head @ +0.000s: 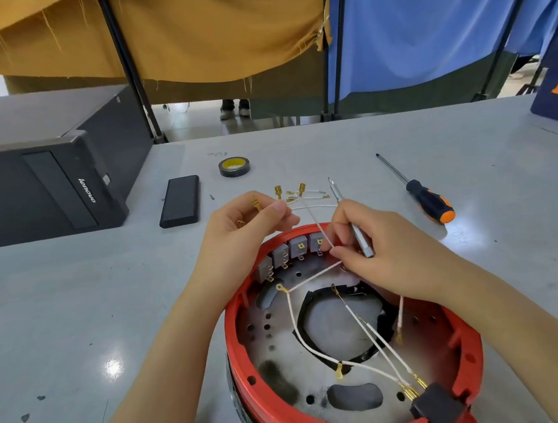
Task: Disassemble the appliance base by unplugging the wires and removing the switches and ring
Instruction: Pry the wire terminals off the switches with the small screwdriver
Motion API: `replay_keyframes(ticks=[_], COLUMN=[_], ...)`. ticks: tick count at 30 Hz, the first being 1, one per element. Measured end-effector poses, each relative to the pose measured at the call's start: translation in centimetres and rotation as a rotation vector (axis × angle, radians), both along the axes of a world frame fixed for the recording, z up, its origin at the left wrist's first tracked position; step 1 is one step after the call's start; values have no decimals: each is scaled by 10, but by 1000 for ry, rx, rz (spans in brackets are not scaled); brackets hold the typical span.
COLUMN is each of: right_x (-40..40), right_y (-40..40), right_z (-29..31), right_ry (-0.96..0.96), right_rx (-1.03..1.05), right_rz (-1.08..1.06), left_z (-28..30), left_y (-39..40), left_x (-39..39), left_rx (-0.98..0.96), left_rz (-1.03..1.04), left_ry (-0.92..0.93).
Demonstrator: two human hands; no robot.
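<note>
Grey surface (332, 143) under hanging mustard and blue cloth. At the left edge, a black Lenovo computer case (36, 174); beside it a black power bank (180, 201), then a roll of black tape (234, 166) toward the far edge. Left hand (239, 239) above the far rim of the red appliance base (353, 341), grip pinching a white wire (319, 227) with brass terminals. Loose wires with brass connectors (298, 193) just beyond on the surface. Grey switches (289, 253) in a row inside the base's far rim. Right hand (378, 256) over the base, grip closed around a silver screwdriver bit (350, 217) and the same wire. Near the right edge, an orange-and-black screwdriver (420, 193). Base at the near edge, centre-right, more white wires running to a black connector block (436, 408).
</note>
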State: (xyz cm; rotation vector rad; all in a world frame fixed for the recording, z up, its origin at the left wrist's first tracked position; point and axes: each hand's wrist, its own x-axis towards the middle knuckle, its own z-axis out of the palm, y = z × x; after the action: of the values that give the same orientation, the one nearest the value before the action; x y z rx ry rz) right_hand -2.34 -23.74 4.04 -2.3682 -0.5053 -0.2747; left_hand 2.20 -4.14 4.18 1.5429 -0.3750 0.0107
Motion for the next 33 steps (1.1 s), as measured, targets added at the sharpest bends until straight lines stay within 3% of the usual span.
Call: replay_keyframes(ticks=[2,9,14,16,19,22,26,29,33], right_x=[0,-1,4,15,39,72,116,138,156], right_y=[-1,4,1,-9,-26,-38,-45,-47,-46], right_z=[1,3,13,21,28,13,-22,-33,-28], right_ry=[10,24,-28,-86,-109,-7,172,164,116], right_rx=[53,-59,274,416,473,449,304,112,82], right_rz=[-15,12,-36,-118,-220,-302,-371,-358,-355], left_z=[0,2,4,1,-6,-10,-8,-10,-11], left_y=[0,0,0,-1,-1,-1,0,0,1], left_x=[1,-2,0,2,4,4,5,6,7], left_rx=[8,59,38,110,284,464,486,498,539], left_rz=[26,56,114,110,70,24,5,-8,-9], left_ry=[-5,-131,-151,-82,54,76,77,81,57])
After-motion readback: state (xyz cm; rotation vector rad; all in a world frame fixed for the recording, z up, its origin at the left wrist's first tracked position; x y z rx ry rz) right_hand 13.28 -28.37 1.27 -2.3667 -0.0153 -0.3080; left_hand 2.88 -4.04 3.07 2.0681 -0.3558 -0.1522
